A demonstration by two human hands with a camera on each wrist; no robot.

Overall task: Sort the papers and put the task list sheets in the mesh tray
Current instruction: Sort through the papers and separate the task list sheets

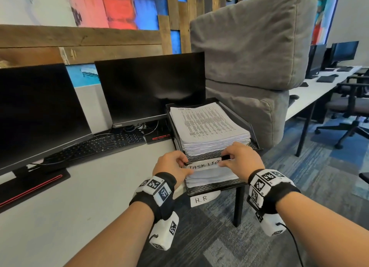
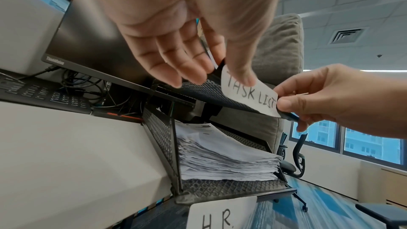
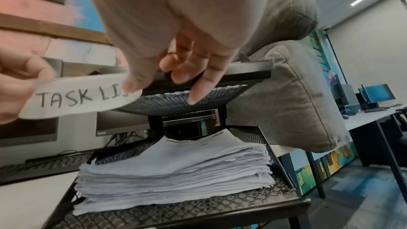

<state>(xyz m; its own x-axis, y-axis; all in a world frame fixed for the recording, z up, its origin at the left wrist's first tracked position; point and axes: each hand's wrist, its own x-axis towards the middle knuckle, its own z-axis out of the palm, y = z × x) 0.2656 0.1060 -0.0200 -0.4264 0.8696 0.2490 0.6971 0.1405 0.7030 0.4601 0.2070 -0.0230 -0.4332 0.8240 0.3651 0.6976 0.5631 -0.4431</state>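
Fingers (image 2: 187,69) of the left hand (image 1: 171,168) curl over the front rim of the upper mesh tray (image 1: 207,158), thumb pressing the left end of a white paper label (image 1: 203,166) against that rim. The right hand (image 1: 242,160) pinches the label's right end and the rim between thumb and fingers (image 3: 200,84). The label, a rounded strip hand-lettered "TASK LIST" in black, lies along the rim between the two hands.

The upper tray is black metal mesh and carries a thick, squared stack of task list sheets (image 1: 205,125), white pages printed with dense rows of text; the heading on the top page is too small to read with certainty. Directly beneath, the lower mesh tray (image 3: 198,210) holds a looser, uneven pile of white papers (image 3: 176,171). A second white label (image 1: 201,199), reading "H.R", hangs from the lower tray's front edge.

The trays stand at the right end of a pale worktop (image 1: 79,196). At 10 o'clock from the trays stand two dark monitors (image 1: 147,87), the nearer marked "ThinkVision" in the left wrist view, with a black keyboard (image 1: 95,147) and cables before them. At 1 o'clock, a large grey cushion (image 1: 253,47) rises just behind the trays.
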